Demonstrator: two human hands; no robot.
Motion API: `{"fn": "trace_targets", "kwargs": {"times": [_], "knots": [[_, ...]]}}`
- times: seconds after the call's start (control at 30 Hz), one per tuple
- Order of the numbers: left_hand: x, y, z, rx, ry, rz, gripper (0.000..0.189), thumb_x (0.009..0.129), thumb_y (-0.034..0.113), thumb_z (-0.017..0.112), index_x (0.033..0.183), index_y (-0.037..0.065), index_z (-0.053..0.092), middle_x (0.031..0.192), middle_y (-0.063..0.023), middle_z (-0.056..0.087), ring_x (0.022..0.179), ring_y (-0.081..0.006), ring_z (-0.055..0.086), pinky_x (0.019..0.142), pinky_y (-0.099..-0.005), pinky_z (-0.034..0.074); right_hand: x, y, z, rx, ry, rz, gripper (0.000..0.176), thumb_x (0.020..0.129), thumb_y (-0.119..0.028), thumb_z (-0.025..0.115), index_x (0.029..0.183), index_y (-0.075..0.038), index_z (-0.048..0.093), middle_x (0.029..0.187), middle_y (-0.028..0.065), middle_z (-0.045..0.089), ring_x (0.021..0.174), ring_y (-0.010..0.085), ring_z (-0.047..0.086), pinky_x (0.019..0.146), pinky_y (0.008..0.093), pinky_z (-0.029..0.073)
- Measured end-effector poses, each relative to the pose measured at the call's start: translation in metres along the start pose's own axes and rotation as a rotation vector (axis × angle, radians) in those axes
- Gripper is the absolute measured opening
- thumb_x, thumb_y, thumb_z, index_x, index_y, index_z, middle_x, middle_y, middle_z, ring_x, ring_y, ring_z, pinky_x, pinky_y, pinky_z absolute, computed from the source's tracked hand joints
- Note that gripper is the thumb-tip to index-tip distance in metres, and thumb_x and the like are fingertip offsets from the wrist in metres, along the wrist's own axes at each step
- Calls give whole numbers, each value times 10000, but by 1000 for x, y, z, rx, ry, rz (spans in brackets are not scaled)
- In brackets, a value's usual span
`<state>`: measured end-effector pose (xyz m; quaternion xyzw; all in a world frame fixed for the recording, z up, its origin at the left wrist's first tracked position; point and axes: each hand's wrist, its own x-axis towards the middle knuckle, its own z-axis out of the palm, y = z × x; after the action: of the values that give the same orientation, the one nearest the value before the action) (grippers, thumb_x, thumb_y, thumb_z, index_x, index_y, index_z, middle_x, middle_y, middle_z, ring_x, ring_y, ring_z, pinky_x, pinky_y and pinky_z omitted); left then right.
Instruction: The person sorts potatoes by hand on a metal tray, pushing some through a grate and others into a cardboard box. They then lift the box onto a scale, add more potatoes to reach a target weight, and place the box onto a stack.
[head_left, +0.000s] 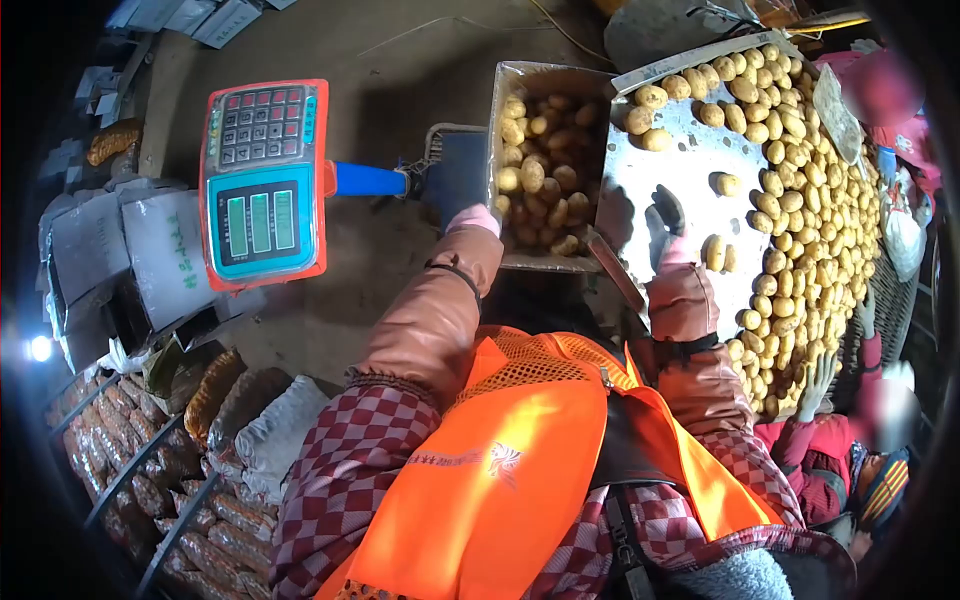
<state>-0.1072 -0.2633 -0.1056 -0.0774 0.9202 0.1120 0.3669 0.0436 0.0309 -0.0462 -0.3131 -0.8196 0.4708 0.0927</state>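
Note:
A cardboard box (pixel 492 150), partly filled with potatoes (pixel 545 165), stands beside a pale metal sorting surface (pixel 625 185). My left hand (pixel 478 217) is at the box's near left side; only its pink cuff shows clearly and the fingers are hidden. Over the metal surface, just right of the box, my right hand (pixel 666 222) wears a dark-palmed glove. Its fingers are stretched out and nothing shows in them. A few single potatoes (pixel 728 185) lie to the right of that hand, and a dense mass of potatoes (pixel 800 230) covers the surface's far right part.
A scale display (pixel 265 185) on a blue post rises left of the box, above the scale platform (pixel 458 175). White cartons (pixel 165 250) and filled bags (pixel 140 450) are stacked at left. Co-workers' gloved hands (pixel 820 385) reach the potatoes from the right.

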Motion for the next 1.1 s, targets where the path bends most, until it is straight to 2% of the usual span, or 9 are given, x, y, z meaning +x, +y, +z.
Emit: {"fn": "trace_targets", "kwargs": {"times": [0.33,0.47,0.57,0.6,0.8,0.87,0.97,1.03,1.1], "knots": [[11,-41,-29,61,-44,154,378,915,379,562,1172,126,676,1207,-186,647,1158,-371,594,971,-459,483,-8,9,-18,229,97,175,428,922,-14,626,1340,-58,541,1211,85,622,1068,157,586,893,295,494],[30,-82,-13,214,-72,62,411,919,451,568,1146,129,684,1170,-178,665,1125,-369,615,954,-452,493,39,37,-13,507,224,190,477,919,-15,638,1373,-65,499,1111,63,609,865,116,585,681,233,501],[0,-75,-34,281,-65,6,405,930,449,545,1125,125,689,1137,-168,680,1121,-345,624,948,-438,498,63,42,-16,-28,265,136,529,878,-86,704,1368,-65,507,1203,134,591,951,197,615,757,306,539],[-14,-71,-42,308,-33,3,408,931,456,548,1131,129,688,1129,-166,683,1114,-338,629,941,-434,501,68,51,-15,-469,409,-276,595,837,-209,745,1367,-70,512,1282,205,564,1134,327,581,933,427,498],[3,-62,37,-104,347,446,679,826,468,711,1342,70,520,1151,-229,659,1146,-383,599,1004,-435,456,73,40,10,-782,400,-103,638,868,-510,591,1396,-163,498,1439,196,449,1349,445,362,1127,559,276],[3,-13,48,-63,80,36,1046,749,523,762,1529,70,231,1323,-245,560,1234,-410,534,1037,-474,426,73,37,6,-784,361,-121,627,895,-523,526,1405,-160,486,1462,195,423,1376,445,321,1144,569,239],[28,20,54,-416,3,-129,1023,720,504,791,1542,279,226,1411,-249,475,1264,-398,511,1056,-482,413,73,25,8,-874,308,-23,647,909,-534,486,1435,-159,445,1488,179,396,1399,422,295,1167,554,185],[8,48,38,-319,10,-50,924,733,365,808,1509,302,310,1370,-244,497,1231,-408,528,1033,-471,437,72,30,9,-887,283,-18,622,904,-490,503,1428,-160,440,1496,184,364,1407,415,267,1168,547,191],[52,31,96,-472,347,420,842,728,221,815,1463,280,407,1310,-259,543,1189,-401,561,974,-466,474,75,19,11,-920,269,7,611,904,-467,508,1434,-172,428,1525,170,323,1421,411,235,1170,543,183]]}}
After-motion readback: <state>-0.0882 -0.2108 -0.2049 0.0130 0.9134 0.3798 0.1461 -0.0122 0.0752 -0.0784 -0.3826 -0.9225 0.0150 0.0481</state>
